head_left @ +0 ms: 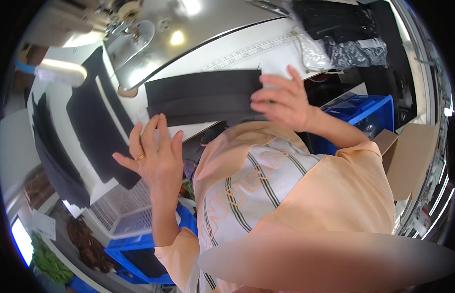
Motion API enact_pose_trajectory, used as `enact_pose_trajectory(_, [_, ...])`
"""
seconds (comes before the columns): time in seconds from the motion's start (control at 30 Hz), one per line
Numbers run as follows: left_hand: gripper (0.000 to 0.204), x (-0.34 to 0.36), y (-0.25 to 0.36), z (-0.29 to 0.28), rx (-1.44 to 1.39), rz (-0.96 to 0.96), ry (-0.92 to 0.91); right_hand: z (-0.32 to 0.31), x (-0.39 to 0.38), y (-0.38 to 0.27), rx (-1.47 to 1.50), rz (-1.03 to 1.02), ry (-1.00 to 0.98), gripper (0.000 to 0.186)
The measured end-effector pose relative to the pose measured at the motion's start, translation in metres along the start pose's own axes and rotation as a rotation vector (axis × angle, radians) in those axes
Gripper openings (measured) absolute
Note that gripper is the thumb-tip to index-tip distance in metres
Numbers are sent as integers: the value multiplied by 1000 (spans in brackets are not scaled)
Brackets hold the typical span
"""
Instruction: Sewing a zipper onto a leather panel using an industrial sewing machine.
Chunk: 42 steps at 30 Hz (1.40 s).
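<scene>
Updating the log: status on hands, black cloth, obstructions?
Left hand open at near left corner of black cloth. Right hand open over its right end; contact unclear. Cloth spread, creased lengthwise. Hands partly cover it; metal plate beyond.

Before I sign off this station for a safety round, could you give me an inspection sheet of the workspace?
Surface: white table with a shiny metal plate along its far side.
Job's things: dark cloth laid flat in front of the person.
Clutter: dark pieces at left; bagged bundle at upper right.
Hands: left hand open at the cloth's near left edge; right hand open at its right end; contact hard to tell for both.
Cables: nothing seen clearly.
Surroundings: white basket at lower left, blue crate and cardboard box at right.
</scene>
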<state>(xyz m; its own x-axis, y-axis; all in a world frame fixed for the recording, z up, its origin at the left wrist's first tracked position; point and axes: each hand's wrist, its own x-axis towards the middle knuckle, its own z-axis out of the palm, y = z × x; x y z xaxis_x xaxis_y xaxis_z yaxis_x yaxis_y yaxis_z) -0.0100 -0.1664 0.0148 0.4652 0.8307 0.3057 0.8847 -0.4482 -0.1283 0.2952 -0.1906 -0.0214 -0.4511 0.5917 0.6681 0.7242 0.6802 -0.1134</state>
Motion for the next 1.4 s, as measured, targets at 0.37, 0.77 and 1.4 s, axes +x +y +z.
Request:
enact_pose_trajectory(0.37, [44, 48, -2, 23, 5, 30, 6, -77, 4, 25, 123, 98, -58, 25])
enact_pose_trajectory(0.77, [43, 97, -34, 42, -119, 204, -60, -189, -25, 182, -334, 489, -107, 17])
enact_pose_trajectory(1.4, [25, 102, -42, 45, -258, 264, 133, 94, 142, 40, 363, -41, -53, 10])
